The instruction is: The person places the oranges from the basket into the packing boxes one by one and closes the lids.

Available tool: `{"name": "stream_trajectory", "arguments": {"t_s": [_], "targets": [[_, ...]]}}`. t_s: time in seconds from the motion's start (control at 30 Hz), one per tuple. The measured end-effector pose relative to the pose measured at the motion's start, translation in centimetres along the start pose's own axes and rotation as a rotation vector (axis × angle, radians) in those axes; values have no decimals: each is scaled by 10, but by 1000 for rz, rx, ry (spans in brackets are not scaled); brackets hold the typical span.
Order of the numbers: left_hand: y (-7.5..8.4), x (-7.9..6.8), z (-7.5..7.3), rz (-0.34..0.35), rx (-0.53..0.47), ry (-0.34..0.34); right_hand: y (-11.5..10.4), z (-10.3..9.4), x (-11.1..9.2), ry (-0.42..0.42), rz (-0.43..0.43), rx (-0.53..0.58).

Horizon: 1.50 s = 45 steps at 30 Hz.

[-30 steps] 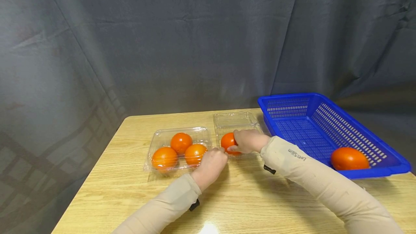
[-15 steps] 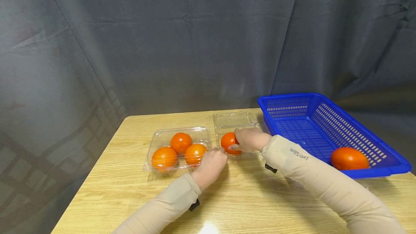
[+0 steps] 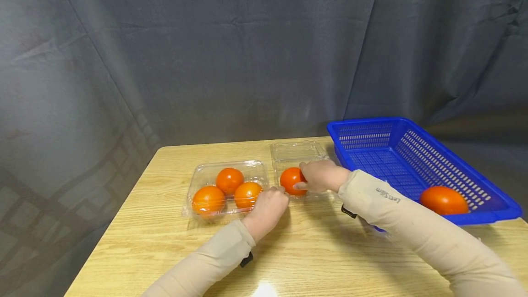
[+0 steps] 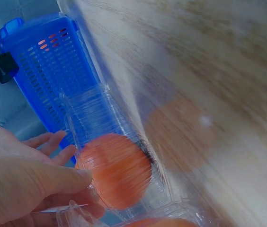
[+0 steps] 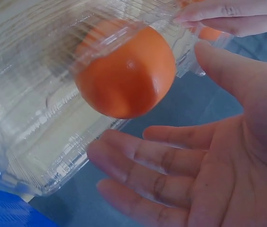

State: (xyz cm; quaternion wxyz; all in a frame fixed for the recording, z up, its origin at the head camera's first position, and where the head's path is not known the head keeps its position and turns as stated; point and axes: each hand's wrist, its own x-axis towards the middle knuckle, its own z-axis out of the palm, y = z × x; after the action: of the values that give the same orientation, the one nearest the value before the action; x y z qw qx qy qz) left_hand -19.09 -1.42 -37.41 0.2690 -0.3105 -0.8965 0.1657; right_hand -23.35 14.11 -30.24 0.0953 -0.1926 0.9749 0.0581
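- Right grip (image 3: 319,176) was apart, beside the round orange (image 3: 292,181).
- Left grip (image 3: 269,209) pinched the clear container (image 3: 299,158) at its edge.
- Inside lay the orange; the container pointed lengthwise toward the curtain (image 3: 255,68).

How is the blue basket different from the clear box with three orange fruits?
The blue basket looks bigger than the clear box. The blue basket has slotted sides; the clear box is see-through plastic. The blue basket shows one orange fruit, the clear box three. Both hold fruit.
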Motion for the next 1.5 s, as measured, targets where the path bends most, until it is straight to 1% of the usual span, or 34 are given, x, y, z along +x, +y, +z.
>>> {"name": "stream_trajectory", "arguments": {"t_s": [0.23, 0.37, 0.73, 0.9, 1.13, 1.27, 1.5], "targets": [[0, -1, 0, 0, 2, 32, 4, -7, -9, 21, -21, -4], [0, -1, 0, -4, -22, 24, 7, -12, -14, 29, -35, -9], [-1, -2, 1, -2, -37, 28, 13, -30, -32, 67, -80, -16], [-2, -2, 1, -2, -36, 34, 16, -34, -39, 71, -84, -6], [-2, -2, 0, -8, -79, 26, 23, -37, -46, 74, -81, -2], [-2, -2, 0, -14, -73, 20, 28, -40, -50, 81, -81, -9], [-2, -1, 1, -23, -32, 39, 38, -43, -56, 120, -80, -16]]}}
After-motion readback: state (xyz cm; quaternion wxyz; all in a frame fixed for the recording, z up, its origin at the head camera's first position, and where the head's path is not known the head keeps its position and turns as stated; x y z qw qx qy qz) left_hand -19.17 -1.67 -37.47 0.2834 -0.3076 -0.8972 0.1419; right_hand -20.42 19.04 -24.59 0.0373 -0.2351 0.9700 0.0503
